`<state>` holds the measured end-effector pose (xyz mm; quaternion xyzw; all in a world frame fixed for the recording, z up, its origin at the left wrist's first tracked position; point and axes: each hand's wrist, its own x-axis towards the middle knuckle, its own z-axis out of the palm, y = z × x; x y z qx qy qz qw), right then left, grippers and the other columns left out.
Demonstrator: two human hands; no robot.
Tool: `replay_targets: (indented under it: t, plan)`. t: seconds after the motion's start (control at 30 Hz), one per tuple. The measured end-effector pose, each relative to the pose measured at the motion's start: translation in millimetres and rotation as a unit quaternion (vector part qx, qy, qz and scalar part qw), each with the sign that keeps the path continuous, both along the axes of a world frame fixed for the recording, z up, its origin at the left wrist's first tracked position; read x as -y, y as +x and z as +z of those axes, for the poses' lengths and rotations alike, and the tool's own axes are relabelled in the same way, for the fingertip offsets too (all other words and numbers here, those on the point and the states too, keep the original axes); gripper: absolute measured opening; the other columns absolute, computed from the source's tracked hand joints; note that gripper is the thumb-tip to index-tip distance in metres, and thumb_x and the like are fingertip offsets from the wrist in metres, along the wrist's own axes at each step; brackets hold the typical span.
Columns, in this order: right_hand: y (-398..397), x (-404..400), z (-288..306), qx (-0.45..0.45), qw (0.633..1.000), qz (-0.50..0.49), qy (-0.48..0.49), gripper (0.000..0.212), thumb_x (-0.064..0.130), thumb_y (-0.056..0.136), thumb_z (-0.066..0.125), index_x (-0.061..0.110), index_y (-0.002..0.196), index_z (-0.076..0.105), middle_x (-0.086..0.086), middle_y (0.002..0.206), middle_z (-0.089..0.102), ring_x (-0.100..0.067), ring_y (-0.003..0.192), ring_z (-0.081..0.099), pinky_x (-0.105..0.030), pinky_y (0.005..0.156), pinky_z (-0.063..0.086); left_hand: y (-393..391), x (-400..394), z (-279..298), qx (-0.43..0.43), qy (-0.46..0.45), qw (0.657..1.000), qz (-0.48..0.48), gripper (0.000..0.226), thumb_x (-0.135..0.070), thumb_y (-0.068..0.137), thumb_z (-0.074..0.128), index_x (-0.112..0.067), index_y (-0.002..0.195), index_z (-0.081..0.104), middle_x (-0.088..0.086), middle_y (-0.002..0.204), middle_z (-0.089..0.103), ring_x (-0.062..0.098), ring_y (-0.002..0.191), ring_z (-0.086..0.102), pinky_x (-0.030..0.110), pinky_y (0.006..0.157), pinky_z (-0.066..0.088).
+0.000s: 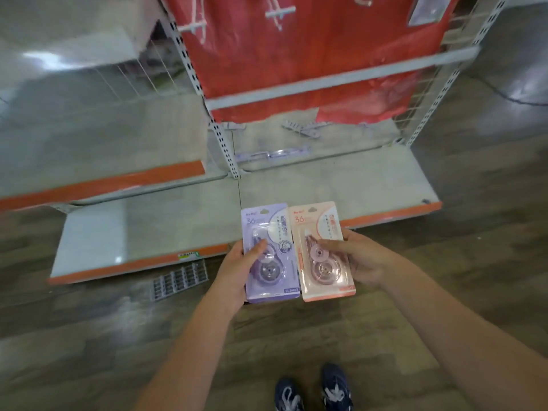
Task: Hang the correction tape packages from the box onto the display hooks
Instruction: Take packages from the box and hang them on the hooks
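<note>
My left hand (237, 268) holds a purple correction tape package (268, 253) by its left edge, thumb on the front. My right hand (360, 259) holds a pink correction tape package (323, 250) by its right edge, thumb across the blister. Both packages are upright, side by side and nearly touching, in front of the bottom shelf. White display hooks (280, 13) stick out of the red-backed panel (311, 54) high above. One more package (425, 8) hangs at the top right. The box is out of view.
A low grey shelf with an orange edge (136, 265) lies just ahead. Loose white hooks (302, 129) and a clear strip (272, 152) rest on it. A dark grid-like piece (179, 280) lies on the wooden floor. My shoes (314, 390) are below.
</note>
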<state>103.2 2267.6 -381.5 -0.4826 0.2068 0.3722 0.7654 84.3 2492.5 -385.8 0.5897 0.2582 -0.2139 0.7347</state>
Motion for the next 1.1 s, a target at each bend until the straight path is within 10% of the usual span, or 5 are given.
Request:
replay_targets:
  t: [0.27, 0.47, 0.87, 1.1]
  plan:
    - [-37, -4, 136, 0.088, 0.996, -0.016, -0.030, 0.053, -0.008, 0.073, 0.070, 0.004, 0.121, 0.053, -0.021, 0.112, 0.067, -0.039, 0.102, 0.065, -0.054, 0.089, 0.051, -25, 0, 124, 0.091, 0.000, 0.996, -0.006, 0.011, -0.010, 0.088, 0.062, -0.010, 0.098, 0.064, 0.003, 0.075, 0.074, 0.014, 0.063, 0.071, 0.024, 0.051, 0.054]
    - [-54, -12, 199, 0.155, 0.985, -0.036, -0.061, 0.025, -0.012, 0.080, 0.062, 0.000, 0.103, 0.060, -0.018, 0.094, 0.072, -0.030, 0.082, 0.071, -0.038, 0.065, 0.058, -42, -6, 180, 0.147, -0.018, 0.989, 0.007, 0.034, -0.019, 0.075, 0.069, -0.005, 0.106, 0.065, 0.018, 0.095, 0.073, 0.036, 0.095, 0.067, 0.053, 0.097, 0.046]
    - [0, -18, 260, 0.264, 0.956, -0.110, -0.070, 0.033, 0.006, 0.073, 0.071, 0.001, 0.105, 0.065, -0.016, 0.101, 0.072, -0.030, 0.090, 0.070, -0.040, 0.077, 0.057, 21, -24, 248, 0.243, -0.009, 0.970, 0.026, 0.017, -0.014, 0.088, 0.063, -0.012, 0.105, 0.066, 0.007, 0.091, 0.075, 0.025, 0.085, 0.069, 0.035, 0.073, 0.054]
    - [77, -9, 288, 0.341, 0.931, -0.111, -0.068, 0.025, -0.001, 0.080, 0.067, 0.002, 0.105, 0.065, -0.013, 0.099, 0.073, -0.025, 0.086, 0.071, -0.033, 0.070, 0.057, 82, -8, 280, 0.262, -0.024, 0.965, 0.018, 0.045, -0.026, 0.069, 0.078, -0.010, 0.110, 0.067, 0.015, 0.104, 0.072, 0.036, 0.099, 0.067, 0.056, 0.093, 0.049]
